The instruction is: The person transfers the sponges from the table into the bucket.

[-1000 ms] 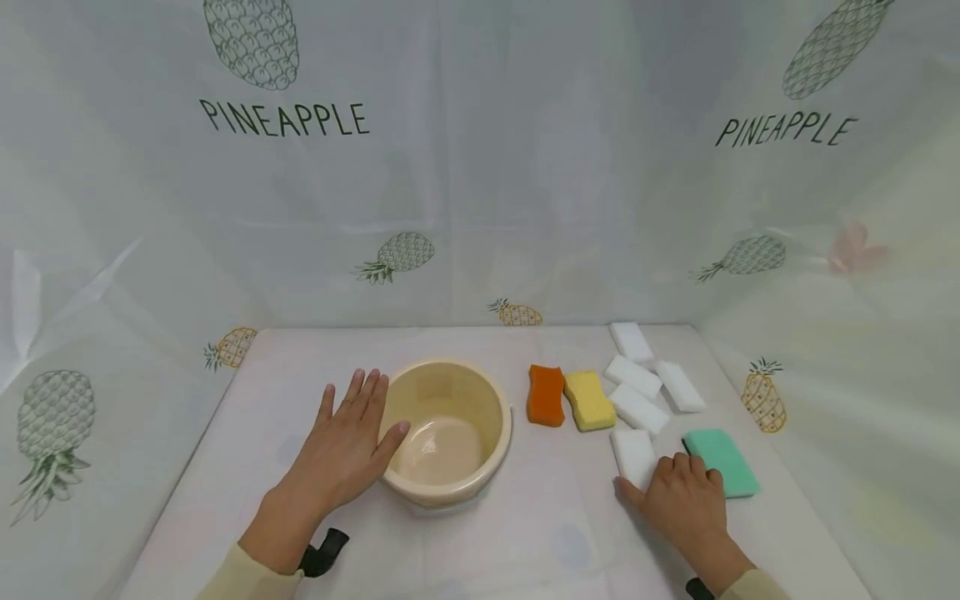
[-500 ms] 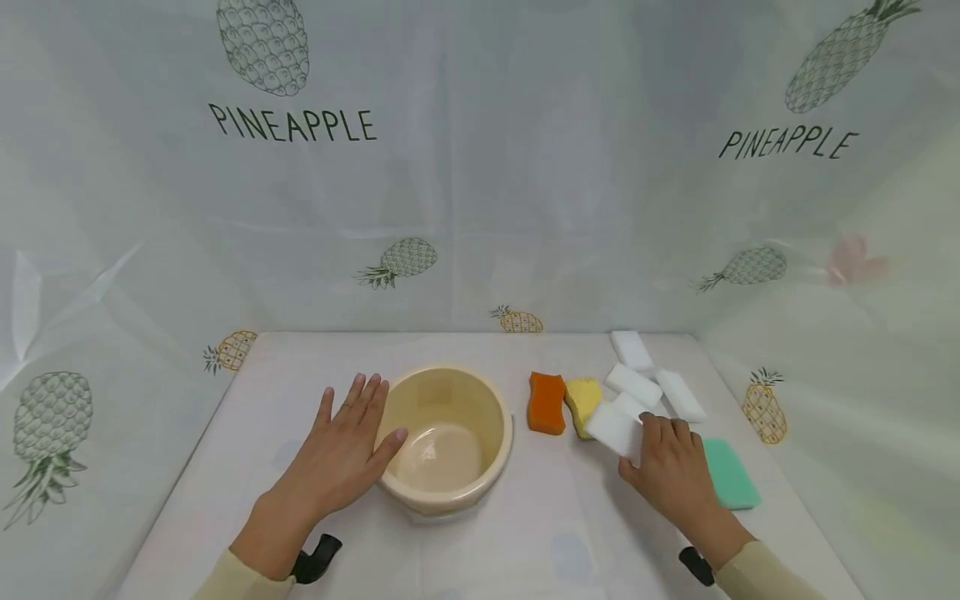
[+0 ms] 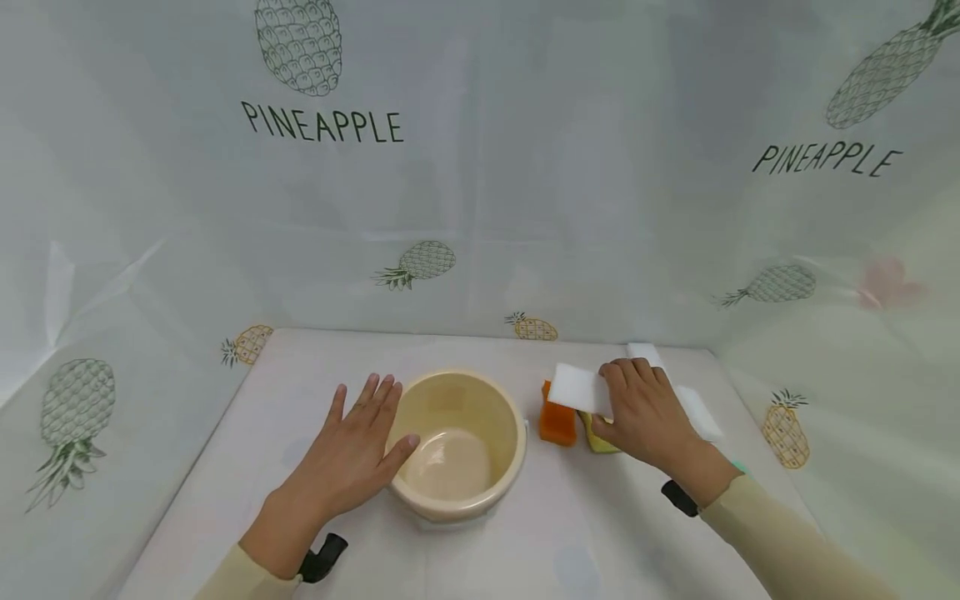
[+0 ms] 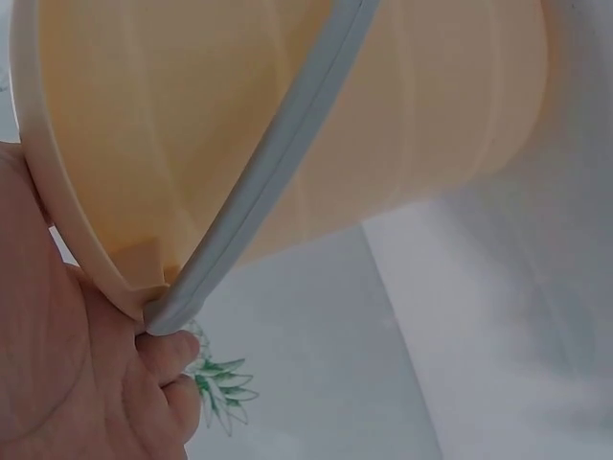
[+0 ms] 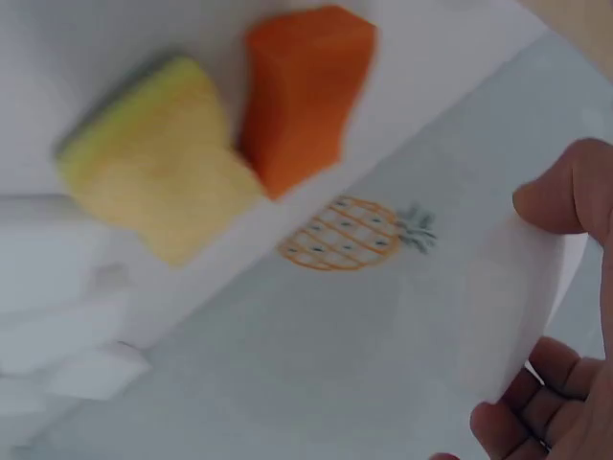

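We see the left hand [image 3: 352, 458] laid flat, fingers straight and a little spread, thumb angled out over the rim of the cream bucket [image 3: 457, 505], which stands just to its right; the grey handle [image 4: 263, 182] shows by its fingers in the left wrist view. The right hand [image 3: 648, 412] reaches forward with its forearm slanting in from behind, gripping a white block [image 3: 579, 389] by one end between thumb and fingers, so the block juts out to the left of the hand. Below that block and hand we find the orange sponge [image 3: 558, 425] and the yellow sponge [image 3: 600, 437], both partly hidden; loose white pieces [image 3: 697, 412] lie on the hand's far and right sides. Compared with half a second ago, we find the right hand and its block farther forward and closer to the bucket, while the left hand keeps its place at the rim
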Motion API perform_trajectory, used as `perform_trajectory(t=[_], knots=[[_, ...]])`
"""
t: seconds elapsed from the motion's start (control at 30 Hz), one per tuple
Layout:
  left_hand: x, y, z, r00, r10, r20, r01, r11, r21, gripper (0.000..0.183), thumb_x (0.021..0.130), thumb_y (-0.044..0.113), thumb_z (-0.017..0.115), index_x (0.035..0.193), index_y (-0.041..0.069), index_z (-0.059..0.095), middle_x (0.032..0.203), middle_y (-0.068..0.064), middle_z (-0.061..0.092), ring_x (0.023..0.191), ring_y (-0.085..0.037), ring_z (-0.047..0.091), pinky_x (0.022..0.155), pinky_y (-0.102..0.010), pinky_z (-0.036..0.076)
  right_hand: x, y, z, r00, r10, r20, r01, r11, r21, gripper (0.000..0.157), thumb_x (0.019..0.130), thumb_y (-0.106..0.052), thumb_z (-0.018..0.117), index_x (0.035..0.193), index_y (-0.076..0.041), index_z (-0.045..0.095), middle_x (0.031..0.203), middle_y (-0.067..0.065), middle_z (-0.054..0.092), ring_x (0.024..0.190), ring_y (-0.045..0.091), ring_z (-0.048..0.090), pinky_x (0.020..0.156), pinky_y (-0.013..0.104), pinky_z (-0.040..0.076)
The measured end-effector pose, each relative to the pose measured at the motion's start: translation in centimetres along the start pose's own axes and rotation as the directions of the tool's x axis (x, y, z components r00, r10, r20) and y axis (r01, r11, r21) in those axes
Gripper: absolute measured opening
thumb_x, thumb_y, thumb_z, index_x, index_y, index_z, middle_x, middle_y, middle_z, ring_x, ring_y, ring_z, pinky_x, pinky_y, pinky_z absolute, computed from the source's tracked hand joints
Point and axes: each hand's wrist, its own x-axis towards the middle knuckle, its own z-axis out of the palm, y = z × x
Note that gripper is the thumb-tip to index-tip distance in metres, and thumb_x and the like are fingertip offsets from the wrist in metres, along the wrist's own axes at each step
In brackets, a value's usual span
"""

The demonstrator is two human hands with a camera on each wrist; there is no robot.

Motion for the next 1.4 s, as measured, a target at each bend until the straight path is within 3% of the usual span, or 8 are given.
perform_trajectory(t=[0.13, 0.27, 0.47, 0.63, 0.73, 0.97, 1.4], knots=[[0.1, 0.2, -0.2, 1.000, -0.002, 0.003, 0.001, 1.000, 0.018, 0.081, 0.110, 0.058, 0.041, 0.164, -0.001, 0.032, 0.172, -0.018, 0.030, 0.162, -0.037, 0.023, 0.129, -0.068, 0.010, 3.4, -1.5, -1.6, 0.999, -0.028, 0.044, 0.026, 0.999, 0.040, 0.061, 0.079, -0.034, 0.083, 0.119, 0.004, 0.056, 0.114, 0.020, 0.065, 0.104, 0.039, 0.059, 0.083, 0.049, 0.053], [0.1, 0.2, -0.2, 1.000, -0.022, -0.004, 0.022, 0.999, 0.031, 0.082, 0.109, 0.059, 0.041, 0.164, -0.001, 0.032, 0.172, -0.018, 0.030, 0.162, -0.037, 0.022, 0.129, -0.067, 0.011, 7.0, -4.2, -2.8, 0.992, -0.088, 0.086, 0.075, 0.987, 0.143, 0.058, 0.082, -0.033, 0.079, 0.123, 0.000, 0.056, 0.119, 0.015, 0.064, 0.106, 0.034, 0.056, 0.088, 0.046, 0.051], [0.1, 0.3, 0.2, 0.999, -0.044, -0.003, 0.044, 0.999, 0.007, 0.083, 0.109, 0.060, 0.039, 0.164, -0.001, 0.030, 0.171, -0.019, 0.030, 0.162, -0.037, 0.021, 0.129, -0.066, 0.010, 10.0, -9.1, -2.3, 0.959, -0.235, 0.159, 0.199, 0.956, 0.213, 0.053, 0.079, -0.039, 0.075, 0.118, -0.007, 0.060, 0.118, 0.006, 0.062, 0.103, 0.025, 0.052, 0.088, 0.039, 0.047], [0.2, 0.6, 0.5, 0.999, -0.046, -0.010, 0.046, 0.999, -0.017, 0.084, 0.109, 0.062, 0.038, 0.164, -0.001, 0.032, 0.171, -0.019, 0.032, 0.162, -0.036, 0.022, 0.130, -0.065, 0.012, 10.3, -12.1, -0.9, 0.909, -0.318, 0.271, 0.274, 0.943, 0.187, 0.054, 0.082, -0.046, 0.076, 0.118, -0.011, 0.060, 0.116, 0.003, 0.062, 0.103, 0.021, 0.052, 0.088, 0.034, 0.046], [0.3, 0.9, 0.7, 0.999, -0.049, -0.009, 0.048, 0.999, -0.020, 0.083, 0.109, 0.062, 0.039, 0.164, 0.000, 0.032, 0.171, -0.019, 0.032, 0.162, -0.035, 0.023, 0.130, -0.064, 0.012, 10.0, -12.9, 0.0, 0.891, -0.330, 0.311, 0.290, 0.942, 0.168, 0.056, 0.083, -0.050, 0.078, 0.119, -0.012, 0.058, 0.116, 0.002, 0.062, 0.102, 0.020, 0.051, 0.088, 0.033, 0.046], [0.5, 1.1, 0.5, 0.999, -0.053, -0.007, 0.053, 0.999, 0.008, 0.084, 0.109, 0.062, 0.040, 0.164, -0.001, 0.032, 0.171, -0.018, 0.032, 0.162, -0.036, 0.023, 0.130, -0.064, 0.012, 9.5, -13.3, 1.2, 0.890, -0.331, 0.314, 0.309, 0.944, 0.119, 0.057, 0.084, -0.055, 0.075, 0.118, -0.012, 0.059, 0.115, 0.002, 0.064, 0.100, 0.020, 0.053, 0.084, 0.033, 0.044], [0.3, 0.9, 0.0, 0.998, -0.061, -0.002, 0.061, 0.998, 0.022, 0.082, 0.109, 0.058, 0.045, 0.163, -0.002, 0.033, 0.170, -0.019, 0.032, 0.161, -0.037, 0.024, 0.130, -0.064, 0.013, 9.9, -13.8, 1.4, 0.872, -0.342, 0.350, 0.337, 0.938, 0.075, 0.061, 0.086, -0.063, 0.073, 0.118, -0.012, 0.060, 0.117, 0.003, 0.064, 0.100, 0.021, 0.052, 0.082, 0.032, 0.041]])
